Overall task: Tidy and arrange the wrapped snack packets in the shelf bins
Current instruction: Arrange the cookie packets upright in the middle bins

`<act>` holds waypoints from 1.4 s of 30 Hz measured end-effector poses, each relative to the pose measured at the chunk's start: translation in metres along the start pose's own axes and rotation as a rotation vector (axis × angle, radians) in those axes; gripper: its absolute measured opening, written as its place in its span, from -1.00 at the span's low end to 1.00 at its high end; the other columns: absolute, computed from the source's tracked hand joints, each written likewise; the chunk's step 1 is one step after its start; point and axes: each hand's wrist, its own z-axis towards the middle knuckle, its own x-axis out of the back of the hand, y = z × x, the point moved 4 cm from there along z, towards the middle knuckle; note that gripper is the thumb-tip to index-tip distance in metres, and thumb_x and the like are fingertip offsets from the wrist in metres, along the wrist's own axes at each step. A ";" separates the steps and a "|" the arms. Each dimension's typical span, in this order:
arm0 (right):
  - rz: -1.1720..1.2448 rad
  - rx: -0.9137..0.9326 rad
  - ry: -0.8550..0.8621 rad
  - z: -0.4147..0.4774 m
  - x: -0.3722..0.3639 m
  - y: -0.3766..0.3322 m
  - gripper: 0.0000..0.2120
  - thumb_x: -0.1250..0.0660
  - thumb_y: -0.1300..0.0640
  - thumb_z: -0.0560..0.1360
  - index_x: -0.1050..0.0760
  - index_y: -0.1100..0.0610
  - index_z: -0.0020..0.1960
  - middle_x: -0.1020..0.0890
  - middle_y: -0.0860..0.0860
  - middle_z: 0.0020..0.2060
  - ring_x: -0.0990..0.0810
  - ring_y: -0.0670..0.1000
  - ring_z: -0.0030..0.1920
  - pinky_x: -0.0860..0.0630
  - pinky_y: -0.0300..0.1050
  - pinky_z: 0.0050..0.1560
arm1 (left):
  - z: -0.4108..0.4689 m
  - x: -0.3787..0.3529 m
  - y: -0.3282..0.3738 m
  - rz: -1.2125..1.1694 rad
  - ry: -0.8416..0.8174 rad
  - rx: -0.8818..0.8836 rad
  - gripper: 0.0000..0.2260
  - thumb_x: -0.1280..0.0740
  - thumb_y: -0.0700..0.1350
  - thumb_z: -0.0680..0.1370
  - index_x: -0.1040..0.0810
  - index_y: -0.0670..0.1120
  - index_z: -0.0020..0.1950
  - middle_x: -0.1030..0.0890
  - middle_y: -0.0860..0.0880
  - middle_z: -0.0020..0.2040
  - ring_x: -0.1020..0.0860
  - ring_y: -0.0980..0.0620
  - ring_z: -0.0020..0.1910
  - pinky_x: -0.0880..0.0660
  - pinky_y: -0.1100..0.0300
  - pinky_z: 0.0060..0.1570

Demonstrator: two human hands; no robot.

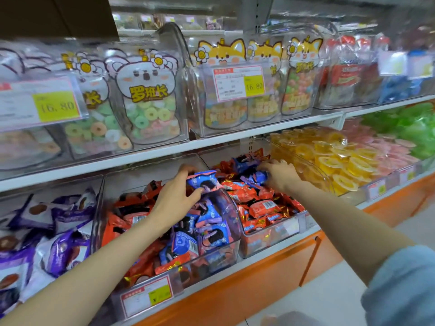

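Note:
Two clear plastic bins on the lower shelf hold wrapped snack packets. The left bin (233, 220) is filled with orange and blue cookie packets. My left hand (175, 196) reaches over it and grips a blue cookie packet (203, 182) between thumb and fingers. The right bin (270, 234) holds mostly red-orange packets (261, 205), with several blue packets on top at the back. My right hand (279, 174) lies on that back pile, its fingers curled round a blue and purple packet (257, 177).
A bin of purple and white packets (56, 231) sits to the left. Yellow jelly cups (334, 161), pink and green ones fill bins to the right. The upper shelf (259, 130) carries clear boxes of candy bags with price tags. An orange base (259, 274) runs below.

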 end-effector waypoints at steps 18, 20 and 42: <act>0.355 0.579 0.250 -0.118 0.026 -0.125 -0.74 -0.46 0.15 0.35 -0.49 0.14 0.00 -0.60 0.02 -0.11 -0.56 0.07 -0.10 -0.32 -0.07 0.16 | -0.031 0.009 -0.030 0.040 -0.128 0.076 -0.85 -0.50 -0.16 0.38 -0.58 -0.15 -0.13 -0.61 -0.11 0.00 -0.56 -0.09 -0.01 -0.45 0.06 0.01; 0.194 0.624 0.155 -0.116 0.013 -0.128 -0.77 -0.40 0.16 0.41 -0.49 0.15 0.04 -0.61 0.05 -0.09 -0.59 0.10 -0.03 -0.02 0.02 0.50 | -0.036 0.006 -0.028 -0.011 -0.307 0.052 -0.85 -0.41 -0.11 0.48 -0.65 -0.19 -0.07 -0.63 -0.13 0.04 -0.55 -0.07 0.08 -0.41 0.15 0.10; 0.392 0.100 -0.093 0.000 -0.003 -0.019 -0.49 -0.39 0.11 0.45 -0.38 0.09 0.38 -0.51 0.10 0.29 -0.48 0.12 0.27 -0.42 -0.07 0.22 | 0.011 -0.033 0.011 0.059 -0.164 -0.157 -0.74 -0.29 -0.03 0.56 -0.45 -0.02 0.23 -0.44 0.04 0.20 -0.40 0.09 0.22 -0.35 0.18 0.19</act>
